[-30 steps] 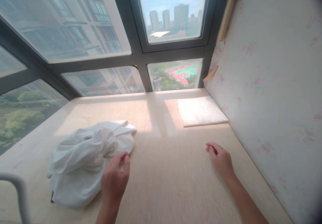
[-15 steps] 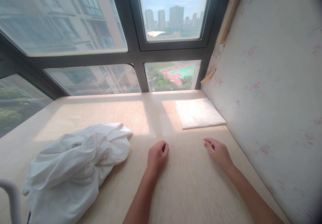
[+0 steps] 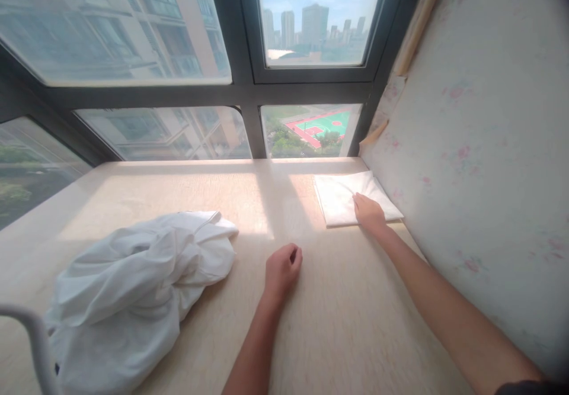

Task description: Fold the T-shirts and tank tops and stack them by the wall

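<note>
My right hand (image 3: 370,211) reaches over the folded white cloth (image 3: 335,196) by the wall. Its fingers are drawn together on the cloth's upper face, and small creases run out from the fingertips. My left hand (image 3: 283,269) rests on the pale tabletop (image 3: 333,300), curled into a loose fist with nothing visible in it. To its left lies a crumpled heap of white fabric (image 3: 133,288), apart from both hands.
A dark window frame (image 3: 191,96) borders the far edge of the surface. On the right rises a flowered wallpaper wall (image 3: 480,134), with its paper peeling near the window. A grey curved tube (image 3: 38,341) stands at the lower left.
My right hand has moved forward and slightly left from the bare surface onto the folded cloth, which now creases at the fingertips. My left hand keeps its place and its curl.
</note>
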`<state>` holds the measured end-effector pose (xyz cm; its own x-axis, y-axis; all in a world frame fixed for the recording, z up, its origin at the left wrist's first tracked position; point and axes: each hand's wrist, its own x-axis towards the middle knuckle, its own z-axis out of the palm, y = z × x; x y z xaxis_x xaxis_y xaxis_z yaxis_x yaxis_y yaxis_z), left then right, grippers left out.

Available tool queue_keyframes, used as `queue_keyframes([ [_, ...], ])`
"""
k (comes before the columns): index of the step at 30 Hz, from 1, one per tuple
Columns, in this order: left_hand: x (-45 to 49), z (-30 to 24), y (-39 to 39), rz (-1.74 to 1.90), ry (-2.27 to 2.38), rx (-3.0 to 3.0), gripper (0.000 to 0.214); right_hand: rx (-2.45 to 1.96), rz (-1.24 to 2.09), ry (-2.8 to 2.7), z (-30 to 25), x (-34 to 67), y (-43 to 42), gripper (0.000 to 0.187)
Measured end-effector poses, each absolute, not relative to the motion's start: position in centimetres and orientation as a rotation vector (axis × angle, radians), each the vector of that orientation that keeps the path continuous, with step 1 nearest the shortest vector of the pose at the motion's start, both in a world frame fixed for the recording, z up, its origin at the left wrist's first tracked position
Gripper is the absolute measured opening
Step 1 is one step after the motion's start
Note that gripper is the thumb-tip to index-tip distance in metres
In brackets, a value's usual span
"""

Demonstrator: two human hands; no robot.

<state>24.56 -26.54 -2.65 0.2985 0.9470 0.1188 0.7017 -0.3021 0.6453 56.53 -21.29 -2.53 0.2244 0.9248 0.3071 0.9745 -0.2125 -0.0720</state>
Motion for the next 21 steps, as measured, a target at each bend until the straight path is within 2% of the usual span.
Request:
queue_keyframes([
  [5,24.6,-2.7,-26.5,0.695,1.466,2.086,0.032,-2.375,-0.267,-1.65,-3.6,55.1,-22.9,0.026],
  [13,24.4,-2.8,-26.4,0.745,1.446,2.081,0.032,-2.381,-0.222,-1.578,-3.6,51.6,-28.3,0.028],
  [21,24.2,-3.2,-26.2,0.82,1.391,2.063,0.033,-2.21,-0.205,-1.586,0.8,52.5,-30.8,0.026],
])
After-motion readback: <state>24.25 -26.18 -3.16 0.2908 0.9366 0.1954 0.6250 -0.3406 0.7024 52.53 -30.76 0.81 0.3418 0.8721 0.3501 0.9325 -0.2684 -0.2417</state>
